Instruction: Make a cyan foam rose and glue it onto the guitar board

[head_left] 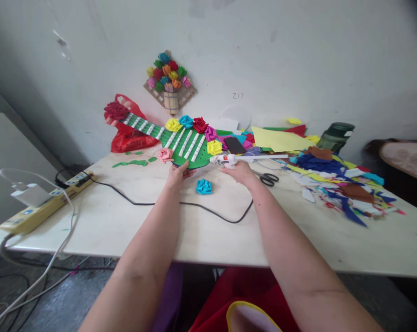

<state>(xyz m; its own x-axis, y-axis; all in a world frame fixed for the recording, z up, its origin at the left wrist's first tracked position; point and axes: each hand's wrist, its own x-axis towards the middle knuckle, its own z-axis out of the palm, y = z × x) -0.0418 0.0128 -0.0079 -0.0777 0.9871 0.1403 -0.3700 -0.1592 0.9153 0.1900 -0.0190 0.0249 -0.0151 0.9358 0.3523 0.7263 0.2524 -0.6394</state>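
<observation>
A green paper guitar [180,145] with white strips lies on the table, ringed by paper flowers in yellow, blue, red, pink and purple. My left hand [179,173] pinches the guitar's lower edge, beside a pink flower [165,154]. My right hand [238,170] is closed round a white glue gun [229,159], whose nozzle points left at the guitar's right edge. A loose blue paper flower [203,186] lies on the table between my hands.
Black scissors [268,178] lie right of my right hand. Coloured paper scraps [343,184] cover the right side. A black cord [208,210] crosses the table toward a yellow power strip [42,207] at the left. A phone [234,145], red bag [125,133], green bottle [336,134] stand behind.
</observation>
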